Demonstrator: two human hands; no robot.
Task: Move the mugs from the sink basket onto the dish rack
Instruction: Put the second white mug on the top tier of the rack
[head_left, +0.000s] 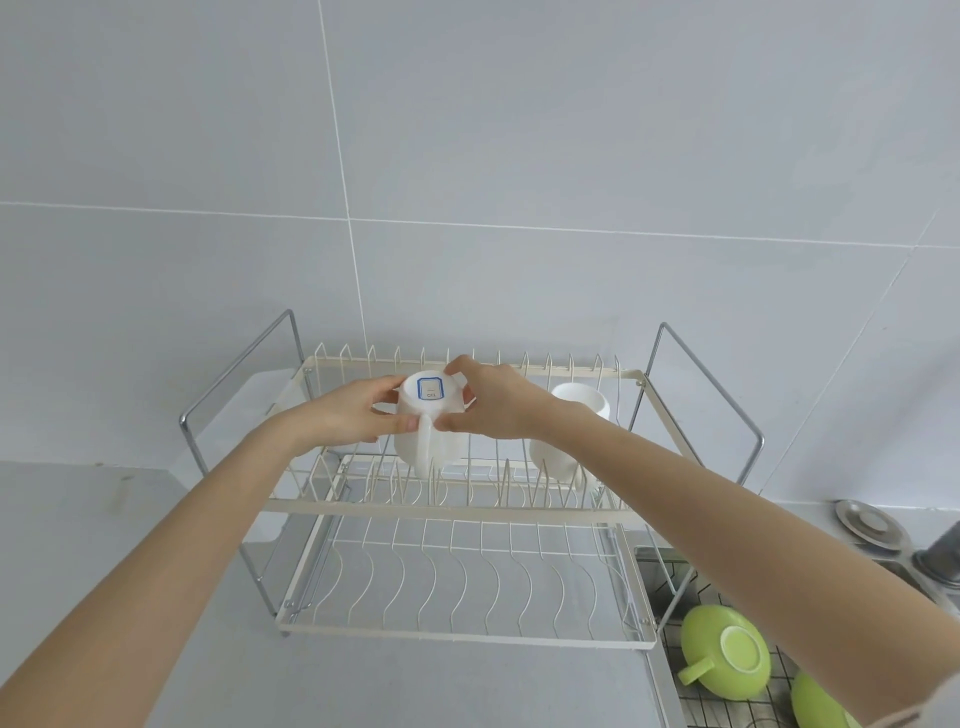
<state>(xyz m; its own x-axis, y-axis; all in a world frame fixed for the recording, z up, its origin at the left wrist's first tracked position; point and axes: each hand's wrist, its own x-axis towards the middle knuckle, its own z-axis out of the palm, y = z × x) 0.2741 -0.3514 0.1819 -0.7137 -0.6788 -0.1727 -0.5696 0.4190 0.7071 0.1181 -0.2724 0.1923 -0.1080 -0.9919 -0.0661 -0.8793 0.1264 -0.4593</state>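
Observation:
A white mug (434, 431) stands upside down on the upper tier of the cream wire dish rack (452, 506), a blue-framed label on its base and its handle facing me. My left hand (348, 418) grips its left side and my right hand (498, 402) grips its right side and top. A second white mug (574, 415) rests on the same tier to the right, tilted. Two green mugs (724, 652) (818, 701) lie upside down in the wire sink basket (670, 571) at the lower right, partly behind my right forearm.
The rack stands on a grey counter against a grey tiled wall. Chrome side frames (236, 384) rise at each end of the rack. The lower tier (457, 577) holds nothing. A metal sink strainer lid (870, 525) and a tap base (943, 553) sit at the right.

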